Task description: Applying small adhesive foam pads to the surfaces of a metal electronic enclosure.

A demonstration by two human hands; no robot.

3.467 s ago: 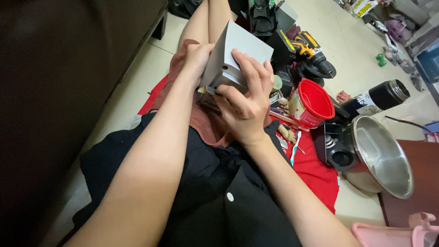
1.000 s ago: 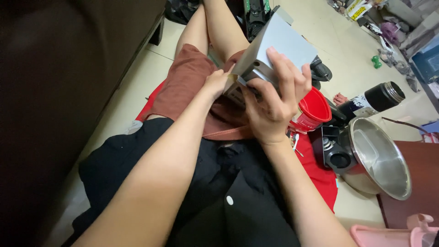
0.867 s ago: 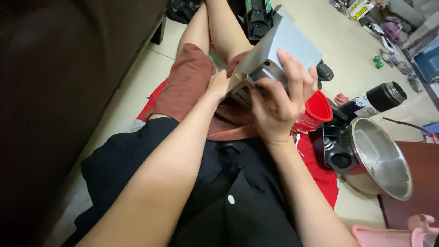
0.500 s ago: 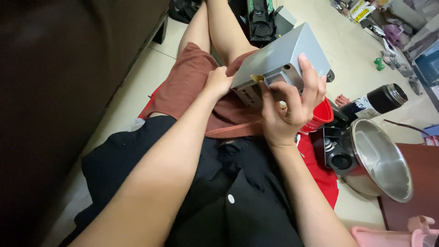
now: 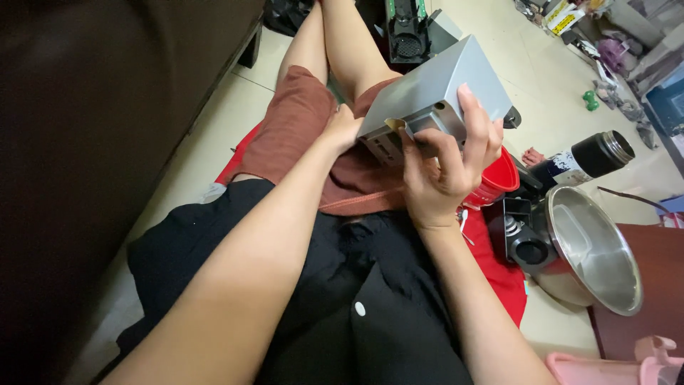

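Observation:
A grey metal box-shaped device (image 5: 434, 89) is held over my lap, tilted with its long grey side up. My right hand (image 5: 445, 167) grips its near end, fingers wrapped over the top edge and thumb on the panel with slots. My left hand (image 5: 342, 128) presses against the box's lower left corner, mostly hidden behind it. I sit on the floor in rust-red shorts (image 5: 299, 128) and a black shirt (image 5: 342, 306).
A red cup (image 5: 495, 182) sits just right of my hand on a red cloth (image 5: 502, 274). A steel bowl (image 5: 595, 249), a black flask (image 5: 591, 157), a black device (image 5: 524, 239) and a dark sofa (image 5: 85, 142) surround me. A pink container (image 5: 620, 363) is at the bottom right.
The grey box has been turned and swung to the right, so its long side now faces up. My right hand shifted around to its near end; my left stayed at the lower corner.

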